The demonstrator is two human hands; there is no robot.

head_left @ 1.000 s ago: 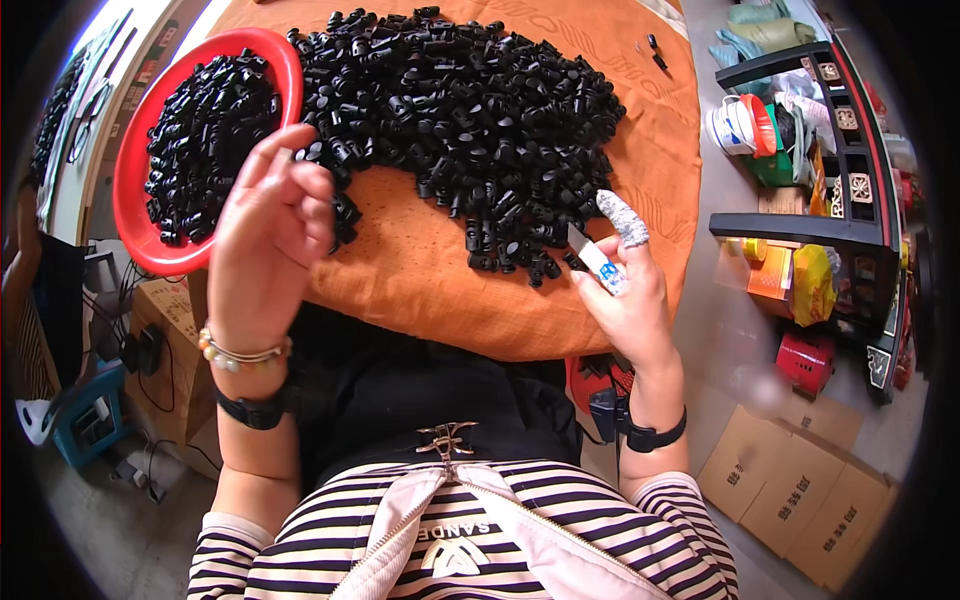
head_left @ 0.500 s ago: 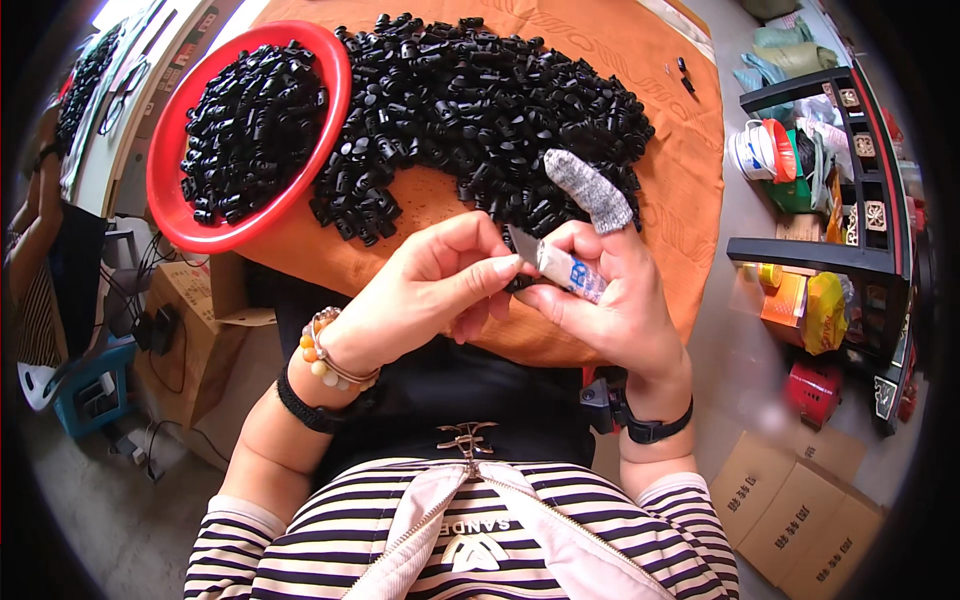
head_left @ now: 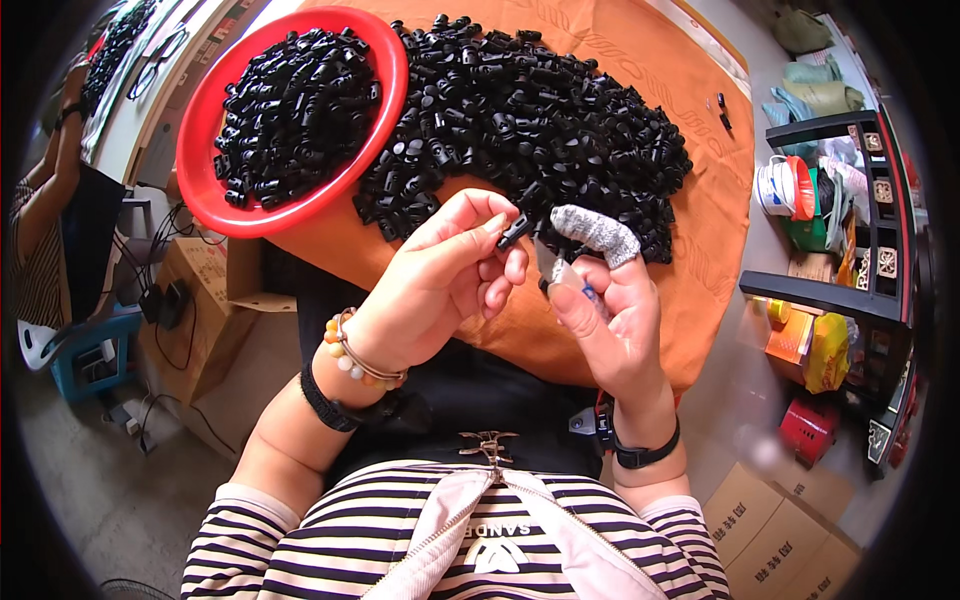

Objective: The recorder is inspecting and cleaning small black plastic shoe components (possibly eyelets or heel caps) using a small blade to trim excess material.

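Note:
Between thumb and forefinger, my left hand [head_left: 430, 260] pinches a small black plastic part [head_left: 514, 231] with a slot in its side. My right hand [head_left: 622, 325] is closed round a short blade [head_left: 547, 262] with a white wrapped handle, mostly hidden by the thumb. A grey knitted finger cover [head_left: 600, 232] sits on the right forefinger, which points left above the blade. The blade is a little to the right of the part, apart from it. Beyond my hands lies a wide pile of similar black parts [head_left: 540, 130].
A red basin [head_left: 198, 160] full of black parts stands left of the pile. An orange cloth [head_left: 715, 210] covers the table. Cardboard boxes [head_left: 205, 330] and a blue stool [head_left: 110, 350] are at the left; a dark shelf [head_left: 820, 290] with goods stands right.
My hands have moved apart. The black part now shows in my left fingertips, raised a little, and the blade has turned and moved away from it. The whole view has shifted slightly.

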